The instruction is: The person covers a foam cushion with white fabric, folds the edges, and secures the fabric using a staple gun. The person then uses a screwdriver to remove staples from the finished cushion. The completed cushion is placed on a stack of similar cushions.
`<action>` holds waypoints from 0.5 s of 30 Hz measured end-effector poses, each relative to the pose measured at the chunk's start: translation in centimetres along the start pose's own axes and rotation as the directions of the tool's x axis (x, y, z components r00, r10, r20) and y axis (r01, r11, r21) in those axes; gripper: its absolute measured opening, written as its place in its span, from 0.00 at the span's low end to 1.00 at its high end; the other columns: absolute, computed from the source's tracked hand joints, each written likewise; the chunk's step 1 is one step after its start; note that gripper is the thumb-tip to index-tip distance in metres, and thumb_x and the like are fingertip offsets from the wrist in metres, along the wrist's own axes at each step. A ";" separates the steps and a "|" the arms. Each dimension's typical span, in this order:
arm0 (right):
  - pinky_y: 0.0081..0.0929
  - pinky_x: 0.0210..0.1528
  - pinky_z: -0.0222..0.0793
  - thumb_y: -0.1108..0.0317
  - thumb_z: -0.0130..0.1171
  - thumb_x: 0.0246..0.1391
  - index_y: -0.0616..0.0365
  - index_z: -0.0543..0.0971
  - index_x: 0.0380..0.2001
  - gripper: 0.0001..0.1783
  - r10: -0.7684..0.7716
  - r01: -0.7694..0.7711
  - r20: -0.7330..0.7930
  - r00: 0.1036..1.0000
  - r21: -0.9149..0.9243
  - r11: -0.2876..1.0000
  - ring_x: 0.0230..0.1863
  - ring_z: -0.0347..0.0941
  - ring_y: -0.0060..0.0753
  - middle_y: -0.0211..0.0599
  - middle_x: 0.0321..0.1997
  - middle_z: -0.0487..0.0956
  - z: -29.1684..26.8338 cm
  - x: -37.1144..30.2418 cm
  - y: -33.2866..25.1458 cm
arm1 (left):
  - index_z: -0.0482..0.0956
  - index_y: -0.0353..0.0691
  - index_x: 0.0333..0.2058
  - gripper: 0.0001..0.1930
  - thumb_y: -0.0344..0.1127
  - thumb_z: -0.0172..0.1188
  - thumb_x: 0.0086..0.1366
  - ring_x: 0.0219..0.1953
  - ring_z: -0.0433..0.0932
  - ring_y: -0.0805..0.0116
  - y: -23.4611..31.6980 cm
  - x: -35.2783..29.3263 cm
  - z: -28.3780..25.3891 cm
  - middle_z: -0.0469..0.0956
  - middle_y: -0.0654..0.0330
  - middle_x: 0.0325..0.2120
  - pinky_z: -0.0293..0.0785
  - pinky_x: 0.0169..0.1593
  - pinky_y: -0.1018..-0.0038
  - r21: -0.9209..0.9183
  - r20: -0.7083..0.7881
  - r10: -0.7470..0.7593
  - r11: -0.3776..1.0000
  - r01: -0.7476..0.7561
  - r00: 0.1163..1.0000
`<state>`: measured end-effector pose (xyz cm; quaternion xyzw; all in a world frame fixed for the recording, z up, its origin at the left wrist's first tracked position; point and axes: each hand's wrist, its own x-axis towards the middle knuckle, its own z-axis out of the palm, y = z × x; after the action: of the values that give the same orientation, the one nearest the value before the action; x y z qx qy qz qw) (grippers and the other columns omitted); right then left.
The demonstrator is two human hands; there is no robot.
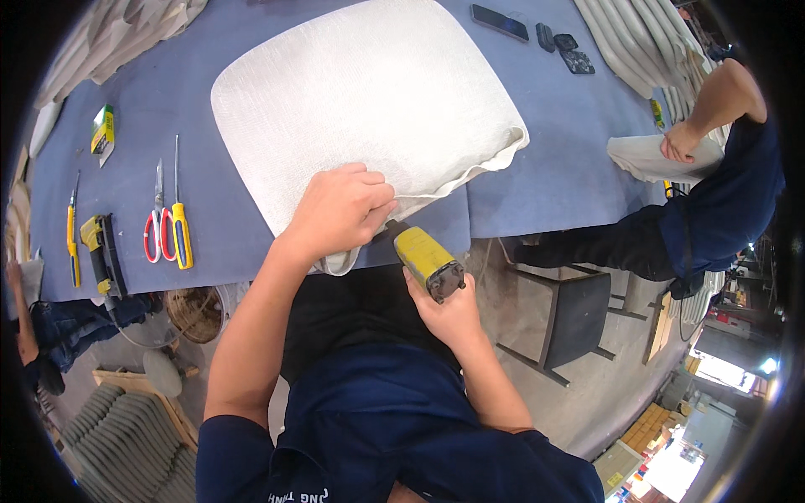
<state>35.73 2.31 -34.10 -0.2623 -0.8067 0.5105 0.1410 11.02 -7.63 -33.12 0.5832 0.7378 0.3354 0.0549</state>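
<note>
A seat pad [360, 92] covered in off-white fabric lies on the blue-grey table in front of me, and its near edge has loose, wavy cover fabric [482, 168]. My left hand [342, 210] presses on that near edge, fingers curled and pinching the fabric. Just to its right, my right hand [449, 314] grips a yellow and black staple gun [426, 256]. The gun's dark nose points at the pad's edge beside my left fingers; whether it touches is hard to tell.
Left on the table [553, 184] lie red-handled scissors [159, 220], a yellow screwdriver [181, 235], a yellow cutter [73, 243], another staple gun [102, 251] and a small box [102, 134]. A phone [501, 23] lies far right. Stacked covers [620, 42], a chair [574, 318] and a co-worker [713, 210] are at right.
</note>
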 end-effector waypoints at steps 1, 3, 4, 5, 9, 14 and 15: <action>0.46 0.44 0.85 0.72 0.76 0.62 0.66 0.88 0.43 0.10 0.005 -0.005 0.005 1.000 0.005 1.000 0.40 0.91 0.60 0.53 0.39 0.92 0.1 0.0 0.2 | 0.81 0.41 0.27 0.13 0.38 0.72 0.68 0.34 0.81 0.53 0.0 0.0 0.1 0.79 0.59 0.25 0.78 0.37 0.56 0.008 0.011 -0.009 1.000 0.009 1.000; 0.47 0.44 0.85 0.72 0.76 0.62 0.66 0.88 0.44 0.11 0.006 -0.005 0.020 1.000 -0.041 0.999 0.42 0.90 0.63 0.54 0.40 0.91 0.3 0.0 0.5 | 0.83 0.42 0.27 0.11 0.38 0.71 0.68 0.37 0.83 0.53 0.1 -0.1 0.3 0.82 0.60 0.27 0.81 0.38 0.54 0.022 0.035 -0.025 0.999 0.024 0.999; 0.47 0.44 0.85 0.72 0.76 0.62 0.66 0.88 0.44 0.11 0.003 0.000 0.030 1.000 -0.091 0.996 0.42 0.90 0.64 0.54 0.40 0.91 0.3 0.3 0.5 | 0.82 0.42 0.27 0.12 0.38 0.71 0.68 0.36 0.82 0.53 0.1 -0.1 0.5 0.80 0.59 0.26 0.80 0.38 0.55 0.013 0.025 -0.018 1.000 0.017 1.000; 0.48 0.45 0.85 0.72 0.76 0.62 0.66 0.88 0.45 0.12 0.000 0.006 0.040 0.999 -0.141 0.990 0.43 0.89 0.65 0.55 0.41 0.91 0.4 0.2 0.5 | 0.81 0.41 0.27 0.12 0.37 0.72 0.68 0.35 0.81 0.53 0.0 -0.2 0.8 0.79 0.59 0.25 0.79 0.37 0.56 0.003 0.014 -0.010 1.000 0.010 1.000; 0.45 0.48 0.85 0.71 0.75 0.64 0.67 0.88 0.49 0.14 0.037 -0.032 0.050 0.998 -0.102 0.994 0.46 0.90 0.59 0.52 0.44 0.92 0.2 0.7 -0.4 | 0.79 0.41 0.27 0.12 0.37 0.72 0.68 0.34 0.81 0.52 0.7 0.7 -1.2 0.77 0.57 0.25 0.78 0.38 0.56 0.067 0.084 0.026 0.997 -0.032 0.996; 0.37 0.53 0.86 0.71 0.73 0.68 0.68 0.89 0.54 0.15 0.012 -0.008 0.061 0.998 -0.053 0.999 0.49 0.94 0.41 0.47 0.48 0.95 -0.3 0.4 -1.3 | 0.79 0.40 0.28 0.13 0.37 0.71 0.68 0.35 0.81 0.50 -0.1 0.4 -0.7 0.78 0.57 0.26 0.78 0.39 0.55 0.031 0.035 0.043 0.999 -0.044 0.998; 0.37 0.53 0.86 0.71 0.73 0.68 0.68 0.89 0.54 0.15 0.025 -0.022 0.065 0.998 -0.047 0.999 0.50 0.94 0.40 0.47 0.48 0.95 -0.2 0.2 -1.3 | 0.79 0.40 0.27 0.13 0.37 0.71 0.69 0.35 0.81 0.50 -0.1 0.4 -0.6 0.78 0.57 0.26 0.78 0.39 0.54 0.009 0.026 0.029 1.000 -0.030 0.999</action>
<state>35.31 2.17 -32.82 -0.2581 -0.8193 0.5017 0.1022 10.53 -7.52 -32.62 0.5985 0.7300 0.3252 0.0565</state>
